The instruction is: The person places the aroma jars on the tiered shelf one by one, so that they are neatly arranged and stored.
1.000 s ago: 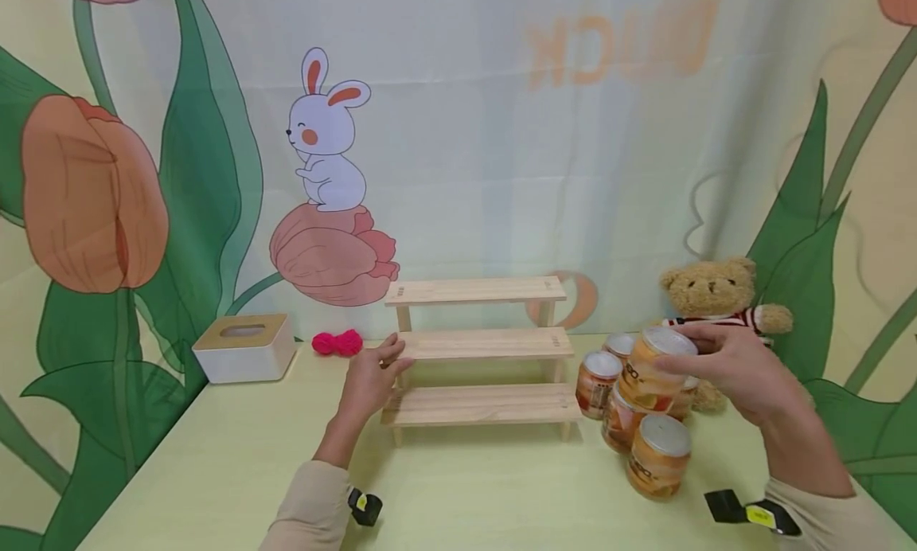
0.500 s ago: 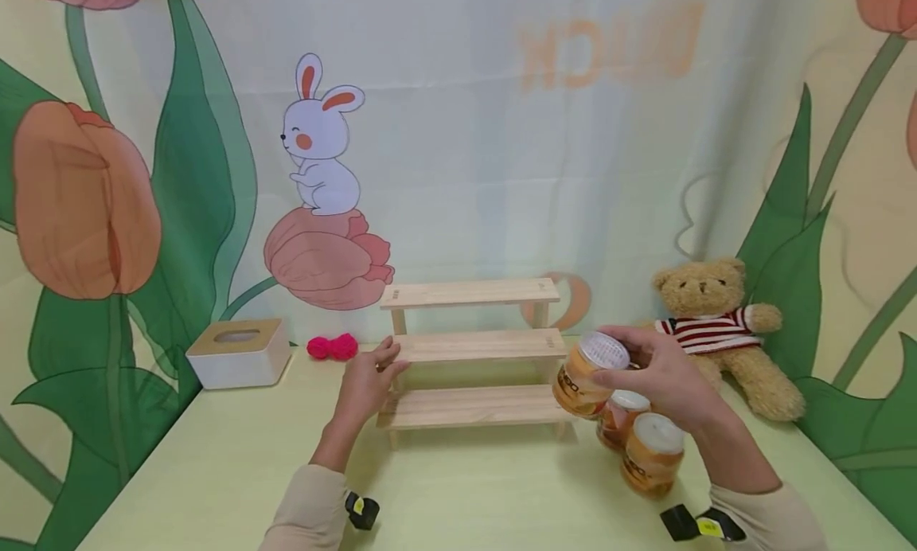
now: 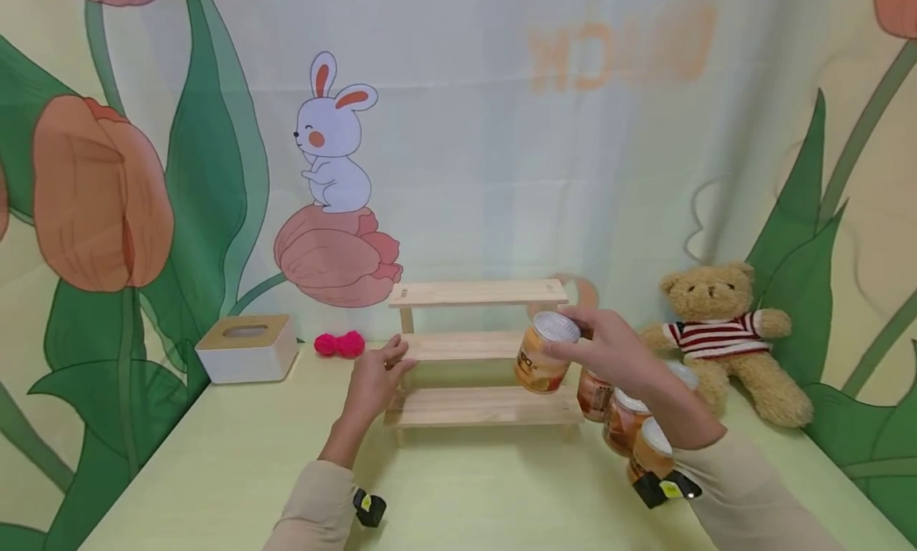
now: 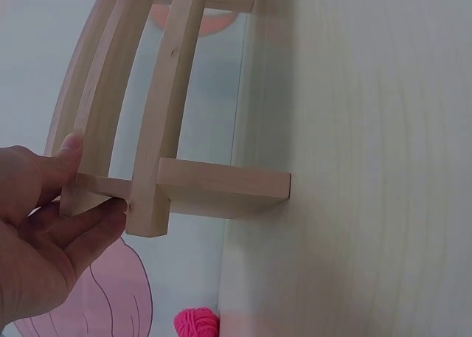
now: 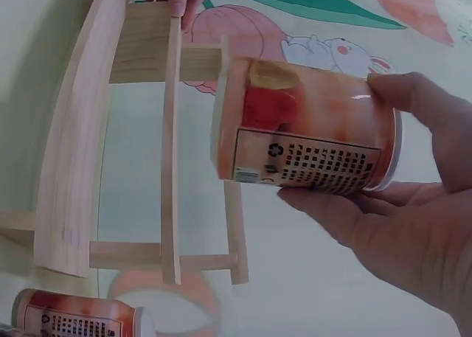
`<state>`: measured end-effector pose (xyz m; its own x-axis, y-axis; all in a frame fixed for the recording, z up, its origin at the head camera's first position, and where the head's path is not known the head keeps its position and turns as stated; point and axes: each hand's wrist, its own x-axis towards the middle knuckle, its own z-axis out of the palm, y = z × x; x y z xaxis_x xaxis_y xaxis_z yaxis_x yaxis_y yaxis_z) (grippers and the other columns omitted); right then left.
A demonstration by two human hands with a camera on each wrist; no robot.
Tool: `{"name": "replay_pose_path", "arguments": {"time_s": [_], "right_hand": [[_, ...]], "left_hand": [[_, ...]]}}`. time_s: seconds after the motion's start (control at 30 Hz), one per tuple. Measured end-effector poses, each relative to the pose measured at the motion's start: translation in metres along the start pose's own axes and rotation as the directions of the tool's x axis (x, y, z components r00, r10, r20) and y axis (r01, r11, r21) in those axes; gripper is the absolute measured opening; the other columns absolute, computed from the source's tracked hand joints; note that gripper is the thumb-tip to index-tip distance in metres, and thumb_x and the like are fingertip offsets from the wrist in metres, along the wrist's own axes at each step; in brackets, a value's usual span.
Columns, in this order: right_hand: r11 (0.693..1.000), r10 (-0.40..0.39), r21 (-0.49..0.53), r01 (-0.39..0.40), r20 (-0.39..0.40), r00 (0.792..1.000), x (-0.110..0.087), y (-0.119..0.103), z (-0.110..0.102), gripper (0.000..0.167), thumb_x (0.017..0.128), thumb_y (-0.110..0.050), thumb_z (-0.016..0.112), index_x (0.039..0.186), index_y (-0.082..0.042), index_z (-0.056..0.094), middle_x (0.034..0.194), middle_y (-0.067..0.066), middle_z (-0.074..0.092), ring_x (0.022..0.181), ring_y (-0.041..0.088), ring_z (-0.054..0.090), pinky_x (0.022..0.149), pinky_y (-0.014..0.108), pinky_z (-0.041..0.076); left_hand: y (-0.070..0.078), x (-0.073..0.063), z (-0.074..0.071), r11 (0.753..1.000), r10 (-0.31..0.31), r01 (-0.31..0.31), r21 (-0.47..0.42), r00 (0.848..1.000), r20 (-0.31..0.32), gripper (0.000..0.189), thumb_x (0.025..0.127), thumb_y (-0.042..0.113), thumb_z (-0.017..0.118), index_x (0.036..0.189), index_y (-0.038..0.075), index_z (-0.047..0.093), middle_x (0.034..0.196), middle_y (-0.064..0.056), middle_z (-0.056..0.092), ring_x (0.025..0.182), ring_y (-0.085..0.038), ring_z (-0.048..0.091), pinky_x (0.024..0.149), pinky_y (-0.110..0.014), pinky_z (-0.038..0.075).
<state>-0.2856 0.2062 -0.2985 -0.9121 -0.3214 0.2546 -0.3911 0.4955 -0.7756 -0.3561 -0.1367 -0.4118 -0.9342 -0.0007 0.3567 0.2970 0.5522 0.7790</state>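
right hand (image 3: 612, 350) around cylindrical can (image 3: 539, 361) (glossy, silver-lidded)

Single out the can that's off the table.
It's the can held in the right hand's grip, at the right end of the wooden rack; the other visible cans stand on the table.

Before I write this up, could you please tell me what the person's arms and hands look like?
The left hand and right hand are bare. Beige sleeves stop short of the hands; a black device with a yellow patch sits by each cuff.
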Motion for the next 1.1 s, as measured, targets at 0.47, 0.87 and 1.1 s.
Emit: {"name": "replay_pose_path", "arguments": {"time_s": [0.47,0.87,1.1], "right_hand": [[0.988,-0.089,0.123,0.098,-0.079,0.993,0.068,-0.012,0.033,0.061,0.089,-0.023,0.075,0.142,-0.001,0.052,0.134,0.018,0.057,0.115,0.030,0.060,0.082,0.034,0.056],[0.939,-0.232,0.237,0.248,-0.096,0.968,0.115,-0.015,0.057,0.060,0.092,-0.019,0.072,0.144,0.000,0.050,0.134,0.015,0.057,0.116,0.026,0.059,0.082,0.032,0.056],[0.972,-0.175,0.151,0.181,-0.056,0.983,0.149,-0.019,0.054,0.059,0.091,-0.022,0.072,0.143,-0.003,0.052,0.132,0.013,0.057,0.112,0.026,0.058,0.084,0.039,0.054]], "left_hand": [[-0.002,0.002,-0.002,1.000,0.016,-0.017,-0.026,1.000,-0.013,0.042,0.092,0.016,0.073,0.130,-0.001,0.064,0.144,-0.012,0.053,0.118,-0.031,0.063,0.085,-0.034,0.058],[-0.005,0.003,-0.007,1.000,0.017,-0.017,-0.003,1.000,-0.016,0.043,0.092,0.017,0.073,0.131,0.000,0.063,0.145,-0.011,0.051,0.120,-0.031,0.061,0.091,-0.037,0.054],[-0.006,0.002,-0.003,1.000,0.007,-0.007,-0.020,1.000,-0.007,0.043,0.093,0.018,0.073,0.131,0.001,0.064,0.145,-0.011,0.052,0.121,-0.030,0.061,0.088,-0.034,0.057]]}}
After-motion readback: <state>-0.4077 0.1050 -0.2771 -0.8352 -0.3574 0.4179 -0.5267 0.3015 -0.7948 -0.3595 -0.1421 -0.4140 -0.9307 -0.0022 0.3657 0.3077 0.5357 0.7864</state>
